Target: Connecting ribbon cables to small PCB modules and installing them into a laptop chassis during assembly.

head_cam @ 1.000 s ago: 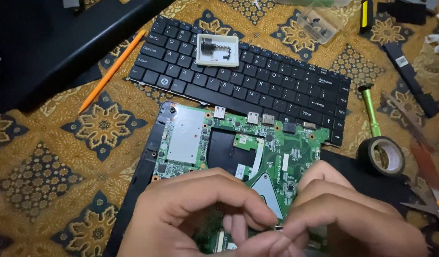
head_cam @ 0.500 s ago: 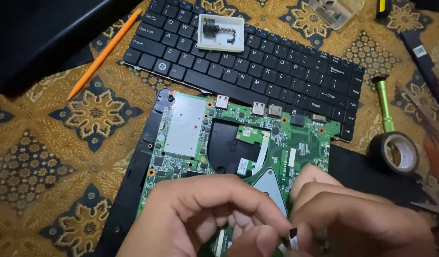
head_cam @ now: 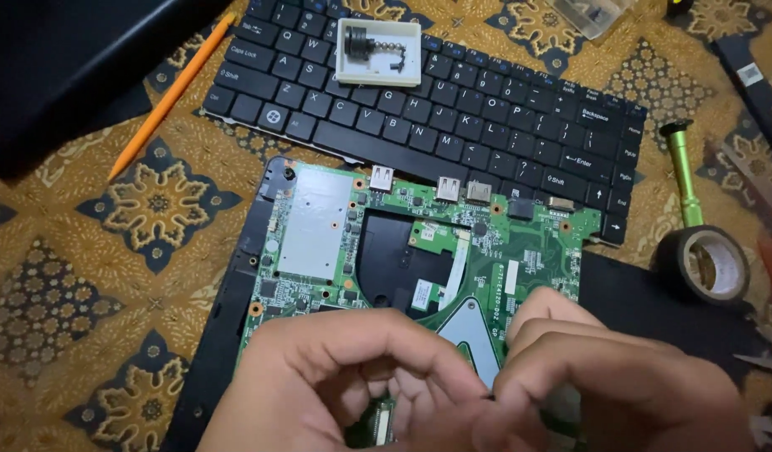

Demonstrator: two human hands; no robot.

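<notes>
My left hand point(head_cam: 352, 377) and right hand point(head_cam: 603, 377) crowd the near edge of the green circuit board point(head_cam: 319, 226), fingertips meeting, so I get no passage between them. Beyond the board, the black keyboard point(head_cam: 436, 109) bars the way, with a small white tray point(head_cam: 379, 52) on it. To the right, a tape roll point(head_cam: 710, 264) and green screwdriver point(head_cam: 680, 172) narrow the gap. Left, I see patterned cloth point(head_cam: 110, 251) open up to the orange pencil point(head_cam: 170, 96); the dark shape at top left is possibly a lid.

lower green circuit board point(head_cam: 419, 243) hidden under both hands, scissors point(head_cam: 758, 362) cut off at right edge
</notes>
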